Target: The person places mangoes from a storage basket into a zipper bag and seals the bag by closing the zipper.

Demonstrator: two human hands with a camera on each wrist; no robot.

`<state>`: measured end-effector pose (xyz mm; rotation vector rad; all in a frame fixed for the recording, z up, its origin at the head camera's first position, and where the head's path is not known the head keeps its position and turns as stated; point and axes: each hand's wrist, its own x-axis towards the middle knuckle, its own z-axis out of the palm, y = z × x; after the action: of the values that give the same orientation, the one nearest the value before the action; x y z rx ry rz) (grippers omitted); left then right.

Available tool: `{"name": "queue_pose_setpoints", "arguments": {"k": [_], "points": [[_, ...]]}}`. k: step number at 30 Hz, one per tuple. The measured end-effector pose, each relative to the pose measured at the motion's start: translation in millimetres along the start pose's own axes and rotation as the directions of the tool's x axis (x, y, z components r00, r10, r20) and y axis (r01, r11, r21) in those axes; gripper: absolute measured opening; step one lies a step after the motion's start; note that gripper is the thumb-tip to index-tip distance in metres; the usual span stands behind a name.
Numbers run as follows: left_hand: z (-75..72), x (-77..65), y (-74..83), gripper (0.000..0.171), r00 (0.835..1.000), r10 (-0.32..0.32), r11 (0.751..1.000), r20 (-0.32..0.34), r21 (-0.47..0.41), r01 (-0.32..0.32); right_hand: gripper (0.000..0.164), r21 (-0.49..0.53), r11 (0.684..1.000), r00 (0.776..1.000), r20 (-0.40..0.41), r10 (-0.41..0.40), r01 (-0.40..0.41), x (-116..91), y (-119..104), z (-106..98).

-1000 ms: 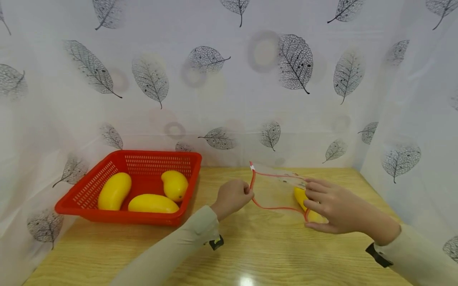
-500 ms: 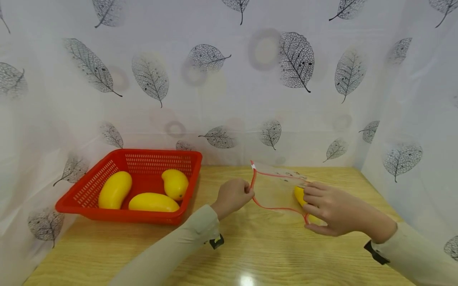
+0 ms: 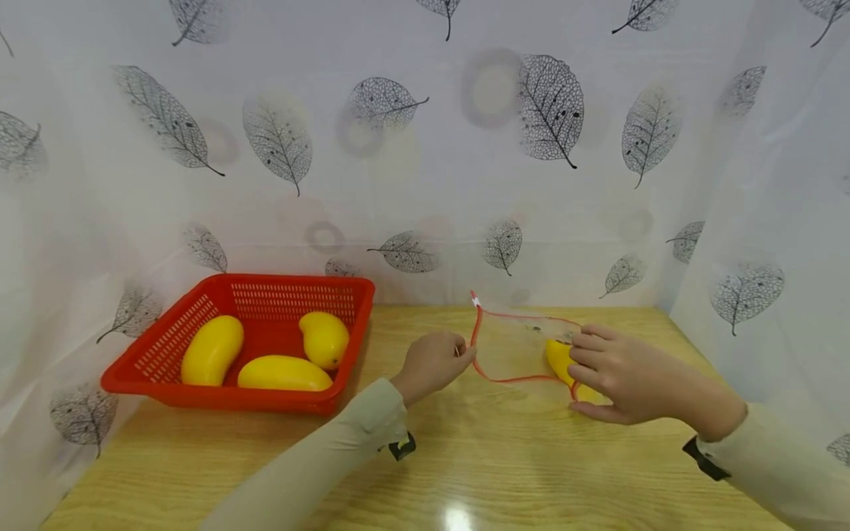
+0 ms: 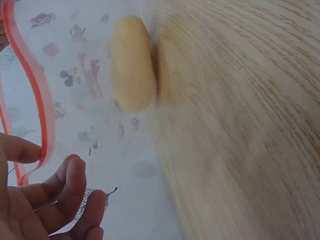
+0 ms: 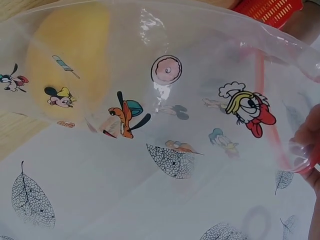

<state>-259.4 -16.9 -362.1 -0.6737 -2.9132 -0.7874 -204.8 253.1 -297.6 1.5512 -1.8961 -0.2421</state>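
Note:
Between both hands, a clear zip bag (image 3: 514, 343) printed with cartoon figures has its red-edged mouth spread wide. My left hand (image 3: 434, 365) pinches the left part of that mouth; in the left wrist view, thumb and fingers (image 4: 75, 175) meet at the red strip. On the other side, my right hand (image 3: 627, 376) holds the bag's rim, with fingers (image 5: 306, 135) on the red strip in the right wrist view. One yellow mango (image 3: 559, 358) lies behind the clear film, partly hidden by my right hand. The right wrist view shows the mango (image 5: 72, 55) blurred through plastic.
A red plastic basket (image 3: 232, 402) stands at the left, holding three yellow mangoes (image 3: 285, 372). Under everything is a wood-grain table (image 3: 498, 457). A white leaf-patterned curtain (image 3: 438, 162) hangs behind it and along the sides.
My right hand has shifted slightly up and to the right with its side of the bag. My left hand keeps its pinch, its fingers a touch further right. The head view has tilted slightly down.

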Motion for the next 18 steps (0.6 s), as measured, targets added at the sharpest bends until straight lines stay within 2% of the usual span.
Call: {"name": "queue_pose_setpoints", "arguments": {"k": [4,8,13,16,18], "points": [[-3.2,-1.7,1.9,0.035,0.999,-0.011,1.000,0.030,-0.002,0.011,0.046,-0.004,1.000,1.000,0.011,0.012,-0.012,-0.4,2.1,-2.4],[-17.1,-7.8,4.0,0.033,0.999,-0.017,1.000,0.043,-0.005,0.017,0.044,-0.004,1.000,1.000,0.021,0.019,-0.019,0.8,2.6,-2.5],[-50.6,-18.9,8.5,0.028,0.996,-0.010,1.000,0.094,0.008,0.010,0.042,-0.009,1.000,1.000,0.016,0.013,-0.013,2.3,0.5,-1.2],[-73.8,-25.4,10.6,0.030,0.994,0.017,0.995,0.106,0.099,-0.027,0.042,-0.003,1.000,1.000,0.007,0.008,-0.008,2.5,-1.3,-0.1],[-87.7,-30.3,9.8,0.031,0.993,0.062,0.979,0.097,0.190,-0.080,0.042,0.002,1.000,1.000,0.005,0.008,-0.008,3.0,-2.3,0.8]]}}
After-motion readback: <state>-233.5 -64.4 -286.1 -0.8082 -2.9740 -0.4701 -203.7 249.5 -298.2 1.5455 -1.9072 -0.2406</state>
